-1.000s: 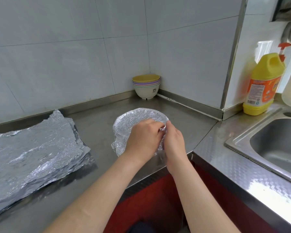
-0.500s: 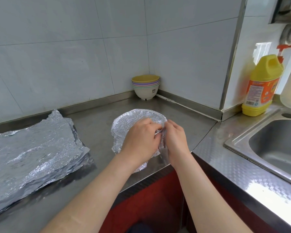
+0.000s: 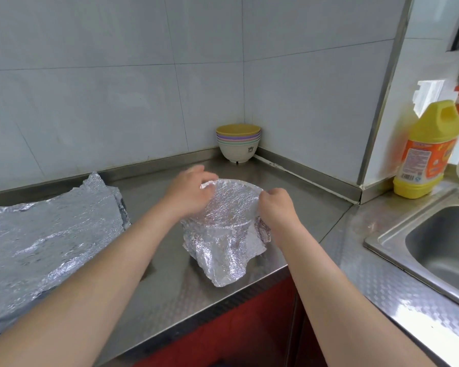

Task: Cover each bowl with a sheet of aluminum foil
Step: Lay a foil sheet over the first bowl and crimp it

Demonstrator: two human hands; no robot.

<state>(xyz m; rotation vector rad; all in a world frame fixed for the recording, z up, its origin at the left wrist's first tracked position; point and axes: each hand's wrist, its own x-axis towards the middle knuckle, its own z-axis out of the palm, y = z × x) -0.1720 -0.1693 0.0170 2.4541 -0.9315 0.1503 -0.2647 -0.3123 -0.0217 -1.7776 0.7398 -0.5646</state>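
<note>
White-tiled walls meet in a corner above a stainless steel counter (image 3: 154,274), and close to its front edge stands a bowl wholly wrapped in a foil sheet (image 3: 228,215). The bowl itself is hidden. The foil lies flat and crinkled across the top, and its loose skirt hangs down the near side to the counter. The left hand (image 3: 190,193) lies on the far left rim with its fingers bent over the foil's edge. They are blurred, so I cannot tell whether they grip the foil or only press it. The right hand (image 3: 276,205) is at the right rim, knuckles towards the camera, its fingers curled and pinching the foil against the bowl's side. A stack of bowls (image 3: 238,143), yellow on top and white at the bottom, stands uncovered in the corner, well behind the wrapped one. A pile of spare foil (image 3: 45,234) lies spread over the left part of the counter. At the right are a yellow detergent bottle (image 3: 429,149) against the wall and a steel sink (image 3: 440,242) just beside it.
</note>
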